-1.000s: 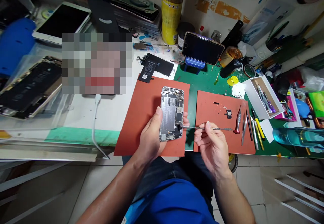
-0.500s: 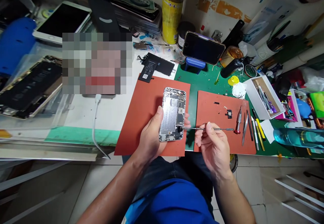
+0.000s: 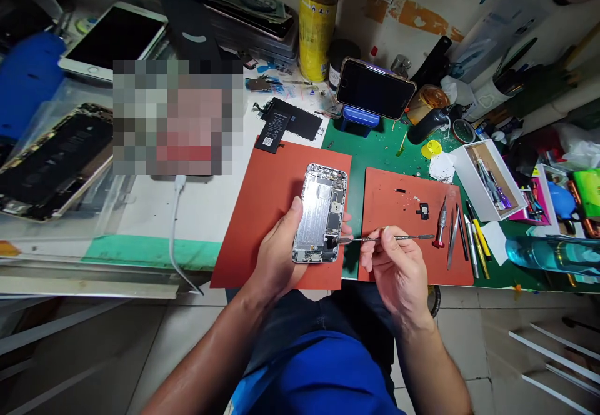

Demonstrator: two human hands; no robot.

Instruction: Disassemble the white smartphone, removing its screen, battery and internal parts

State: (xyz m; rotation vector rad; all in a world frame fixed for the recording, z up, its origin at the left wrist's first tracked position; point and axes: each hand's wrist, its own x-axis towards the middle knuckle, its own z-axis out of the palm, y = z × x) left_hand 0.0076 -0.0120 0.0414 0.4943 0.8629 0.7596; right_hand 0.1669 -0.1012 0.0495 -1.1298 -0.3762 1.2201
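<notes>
An opened smartphone body (image 3: 314, 205), its metal inside and circuit board bare, is gripped by its edges in my left hand (image 3: 279, 246) above the left red mat (image 3: 253, 215). My right hand (image 3: 398, 271) pinches a thin metal spudger (image 3: 370, 239) between thumb and fingers. The spudger's left tip reaches the phone's lower right edge, by a dark spot inside the frame; contact there is too small to tell. Beyond the mat's top edge lie a black phone battery (image 3: 274, 130) and a flat black sheet (image 3: 300, 120).
On the right red mat (image 3: 389, 196) are a small black part (image 3: 424, 210), a screwdriver (image 3: 440, 222) and tweezers (image 3: 452, 238). A phone (image 3: 376, 88) leans on a blue stand (image 3: 359, 118). A white tool box (image 3: 490, 177) stands at right; a white cable (image 3: 173, 234) hangs over the left edge.
The phone body has tilted slightly, its top shifting right and its lower end left. The spudger's tip has moved slightly left with it, and both hands keep their holds.
</notes>
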